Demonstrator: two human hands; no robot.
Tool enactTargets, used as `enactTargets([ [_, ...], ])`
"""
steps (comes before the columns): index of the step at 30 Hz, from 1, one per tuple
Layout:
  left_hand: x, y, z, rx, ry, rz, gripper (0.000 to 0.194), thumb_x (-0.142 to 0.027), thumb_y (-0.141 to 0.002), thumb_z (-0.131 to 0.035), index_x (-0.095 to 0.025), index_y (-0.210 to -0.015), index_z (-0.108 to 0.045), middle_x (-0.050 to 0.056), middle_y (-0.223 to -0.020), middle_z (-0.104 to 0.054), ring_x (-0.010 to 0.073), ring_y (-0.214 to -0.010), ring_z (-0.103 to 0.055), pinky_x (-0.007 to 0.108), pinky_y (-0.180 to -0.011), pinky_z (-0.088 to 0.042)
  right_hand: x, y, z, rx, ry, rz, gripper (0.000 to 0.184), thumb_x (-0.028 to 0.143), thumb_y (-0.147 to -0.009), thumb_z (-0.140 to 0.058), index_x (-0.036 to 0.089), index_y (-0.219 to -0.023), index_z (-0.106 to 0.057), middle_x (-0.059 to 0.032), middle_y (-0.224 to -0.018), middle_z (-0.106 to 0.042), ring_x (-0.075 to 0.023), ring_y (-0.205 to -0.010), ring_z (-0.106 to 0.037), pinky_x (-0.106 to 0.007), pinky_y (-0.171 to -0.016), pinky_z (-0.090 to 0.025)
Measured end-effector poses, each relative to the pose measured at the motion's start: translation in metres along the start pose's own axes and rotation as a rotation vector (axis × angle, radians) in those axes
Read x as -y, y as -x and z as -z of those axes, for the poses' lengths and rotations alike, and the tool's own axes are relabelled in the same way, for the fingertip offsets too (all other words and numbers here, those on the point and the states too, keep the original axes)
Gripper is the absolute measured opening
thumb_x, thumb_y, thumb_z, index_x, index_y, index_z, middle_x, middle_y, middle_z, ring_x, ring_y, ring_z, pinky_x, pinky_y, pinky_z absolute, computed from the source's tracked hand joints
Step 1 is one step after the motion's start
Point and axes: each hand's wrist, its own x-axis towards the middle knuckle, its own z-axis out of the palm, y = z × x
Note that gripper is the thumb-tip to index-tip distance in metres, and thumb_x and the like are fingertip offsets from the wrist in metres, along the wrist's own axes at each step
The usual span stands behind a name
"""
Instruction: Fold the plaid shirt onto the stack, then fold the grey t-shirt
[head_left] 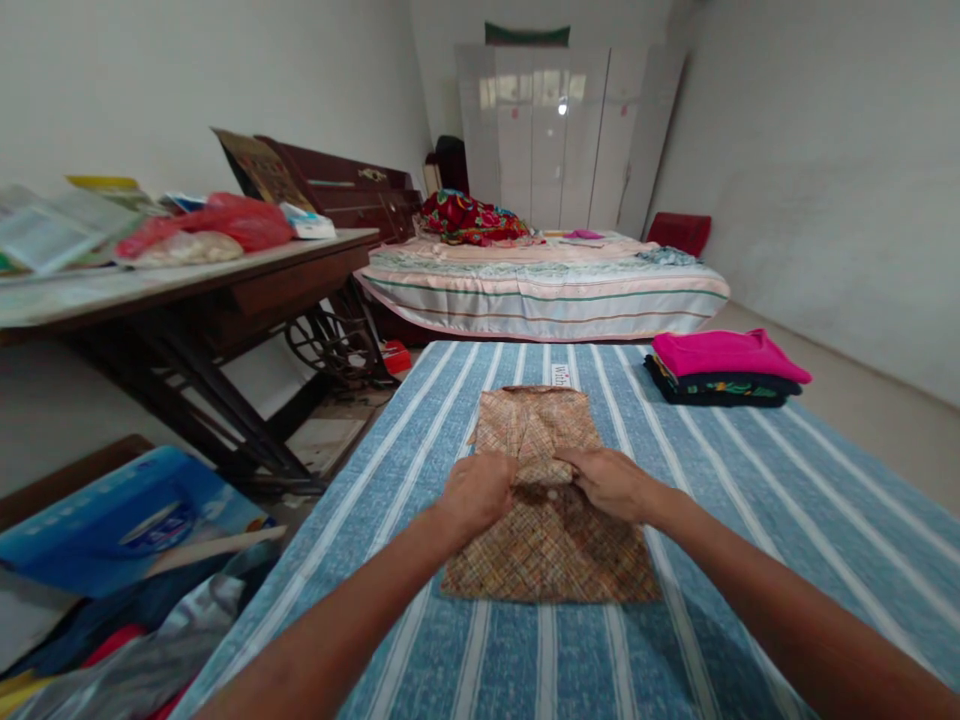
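Note:
A brown and tan checked garment (559, 555), perhaps a shirt or shorts, lies partly folded on the blue striped bedspread (345, 520). My left hand (480, 490) is closed on a raised fold at the garment's middle, on its left side. Opposite it, my right hand (611, 482) pinches the same fold between thumb and fingers. The lifted cloth makes a short ridge between both hands, while the lower part lies flat toward me. The fingertips are partly hidden in the cloth.
A stack of folded clothes, bright pink on top (727, 355), sits at the bedspread's far right. Left stands a sewing-machine table (300, 255) with a red plastic bag (225, 222). Behind are another bed (540, 300) and a wardrobe (551, 150). Loose clothes (157, 640) lie low left.

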Motion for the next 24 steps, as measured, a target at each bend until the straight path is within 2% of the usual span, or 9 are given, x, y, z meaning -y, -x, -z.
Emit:
enactTargets([
  [4,0.011,-0.026,0.019,0.025,-0.024,-0.026,0.022,-0.012,-0.074,-0.049,-0.019,-0.083,-0.069,0.009,-0.084,-0.071,0.0240,-0.088,-0.067,0.030,-0.074,-0.050,-0.013,-0.020,0.013,-0.022,-0.064,0.036,0.039,0.012,-0.087,-0.038,0.015,-0.124,-0.053,-0.0087,-0.105,-0.067,-0.0193,-0.098,-0.061,-0.026,-0.081,-0.043],
  [8,0.012,-0.033,0.005,0.069,-0.040,-0.016,0.024,-0.012,-0.076,-0.048,-0.018,-0.086,-0.069,0.011,-0.085,-0.071,0.0242,-0.087,-0.067,0.030,-0.072,-0.051,-0.010,-0.024,0.001,-0.007,0.041,-0.022,0.039,0.014,-0.087,-0.039,0.013,-0.124,-0.052,-0.0118,-0.097,-0.068,-0.0245,-0.093,-0.064,-0.031,-0.078,-0.045],
  [10,0.010,-0.027,-0.010,0.057,-0.053,-0.015,0.026,-0.009,-0.077,-0.047,-0.016,-0.091,-0.067,0.011,-0.090,-0.070,0.0238,-0.087,-0.066,0.032,-0.075,-0.051,-0.005,-0.019,-0.010,-0.014,0.085,-0.015,0.043,0.012,-0.085,-0.040,0.014,-0.128,-0.049,-0.0118,-0.101,-0.067,-0.0251,-0.092,-0.064,-0.032,-0.077,-0.047],
  [12,0.008,-0.018,-0.024,-0.018,-0.063,-0.063,0.028,-0.007,-0.078,-0.045,-0.014,-0.096,-0.065,0.012,-0.096,-0.068,0.0245,-0.091,-0.064,0.036,-0.080,-0.049,0.001,-0.012,-0.023,-0.052,0.138,-0.002,0.049,0.009,-0.084,-0.041,0.016,-0.132,-0.044,-0.0121,-0.112,-0.063,-0.0241,-0.096,-0.062,-0.032,-0.078,-0.048],
  [17,0.009,0.003,-0.050,-0.158,-0.089,-0.156,0.028,-0.008,-0.085,-0.040,-0.012,-0.105,-0.060,0.015,-0.106,-0.063,0.0261,-0.104,-0.057,0.043,-0.095,-0.040,0.005,0.007,-0.057,-0.261,0.280,0.088,0.051,0.011,-0.084,-0.047,0.013,-0.134,-0.043,-0.0188,-0.129,-0.050,-0.0288,-0.112,-0.053,-0.040,-0.089,-0.047],
  [21,0.011,0.014,-0.060,-0.169,-0.059,-0.178,0.039,-0.009,-0.083,-0.044,-0.012,-0.121,-0.053,0.015,-0.125,-0.057,0.0268,-0.119,-0.049,0.044,-0.104,-0.032,0.000,0.017,-0.075,-0.413,0.274,0.204,0.054,0.011,-0.081,-0.051,0.011,-0.135,-0.042,-0.0198,-0.137,-0.044,-0.0305,-0.126,-0.041,-0.044,-0.100,-0.040],
  [24,0.014,0.025,-0.058,-0.135,-0.031,-0.211,0.048,-0.014,-0.081,-0.050,-0.012,-0.129,-0.048,0.015,-0.135,-0.050,0.0285,-0.127,-0.041,0.046,-0.108,-0.025,-0.002,0.025,-0.077,-0.419,0.223,0.270,0.059,0.010,-0.078,-0.052,0.013,-0.136,-0.041,-0.0181,-0.142,-0.037,-0.0296,-0.133,-0.031,-0.047,-0.105,-0.035],
])
